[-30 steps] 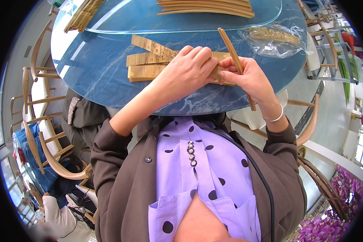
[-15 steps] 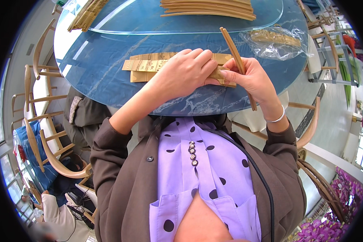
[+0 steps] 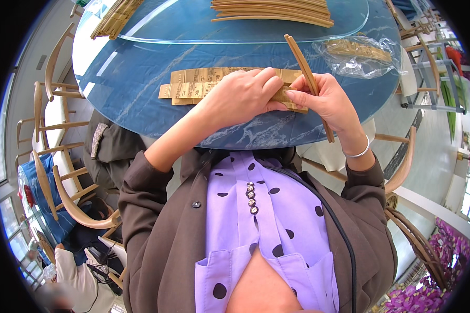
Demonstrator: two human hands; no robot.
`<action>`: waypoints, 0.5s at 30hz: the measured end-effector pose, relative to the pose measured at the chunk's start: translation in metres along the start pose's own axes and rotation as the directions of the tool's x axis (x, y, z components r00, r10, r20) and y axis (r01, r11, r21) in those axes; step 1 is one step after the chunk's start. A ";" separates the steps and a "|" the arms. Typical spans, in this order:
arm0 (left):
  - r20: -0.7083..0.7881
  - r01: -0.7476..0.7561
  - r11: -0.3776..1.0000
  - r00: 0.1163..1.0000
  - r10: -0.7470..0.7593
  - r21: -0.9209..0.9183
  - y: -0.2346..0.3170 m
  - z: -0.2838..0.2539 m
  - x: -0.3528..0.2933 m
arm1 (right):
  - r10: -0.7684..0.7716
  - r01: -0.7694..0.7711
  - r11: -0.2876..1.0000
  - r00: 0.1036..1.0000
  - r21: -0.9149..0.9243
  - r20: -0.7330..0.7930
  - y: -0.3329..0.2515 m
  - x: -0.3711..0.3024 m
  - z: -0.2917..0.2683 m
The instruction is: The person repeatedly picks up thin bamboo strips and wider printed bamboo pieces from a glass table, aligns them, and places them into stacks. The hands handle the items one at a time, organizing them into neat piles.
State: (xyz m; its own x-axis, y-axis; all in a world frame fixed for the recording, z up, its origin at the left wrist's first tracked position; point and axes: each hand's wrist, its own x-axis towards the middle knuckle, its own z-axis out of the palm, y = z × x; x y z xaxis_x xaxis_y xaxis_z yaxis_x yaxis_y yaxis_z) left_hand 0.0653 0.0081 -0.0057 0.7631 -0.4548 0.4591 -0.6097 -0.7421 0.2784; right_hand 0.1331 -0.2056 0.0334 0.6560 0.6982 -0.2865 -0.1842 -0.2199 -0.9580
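While the right hand (image 3: 331,103) is clamping chopsticks (image 3: 308,77) toward eleven o'clock, the left hand (image 3: 245,95) is pinching a sleeve (image 3: 281,95), hard pulling possibly tearing it.

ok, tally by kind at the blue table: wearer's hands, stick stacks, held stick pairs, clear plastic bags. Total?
Wearer's hands: 2 (left hand, right hand)
Stick stack: 1
Held stick pair: 1
Clear plastic bag: 1
Total: 5

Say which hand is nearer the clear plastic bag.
Right: the right hand is below and slightly left of the clear plastic bag, not touching it; the left hand is farther left.
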 end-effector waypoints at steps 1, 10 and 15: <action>0.002 0.000 1.000 1.000 0.000 -0.005 0.001 -0.001 0.000 | 0.008 -0.008 1.000 1.000 0.001 0.006 0.000 0.000 0.000; 0.007 -0.025 1.000 1.000 0.025 -0.014 -0.003 0.001 -0.001 | -0.021 0.016 0.994 0.999 -0.110 -0.047 -0.004 0.000 0.008; -0.038 0.021 0.998 0.999 -0.018 0.062 -0.009 -0.012 -0.006 | -0.220 0.165 0.946 0.959 -0.277 -0.179 -0.013 -0.016 0.001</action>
State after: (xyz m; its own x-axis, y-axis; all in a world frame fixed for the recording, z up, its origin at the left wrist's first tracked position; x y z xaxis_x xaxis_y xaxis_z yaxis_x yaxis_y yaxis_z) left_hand 0.0633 0.0234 -0.0011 0.7654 -0.4221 0.4857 -0.5794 -0.7805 0.2347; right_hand 0.1244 -0.2135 0.0501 0.8008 0.5958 -0.0611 0.1370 -0.2816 -0.9497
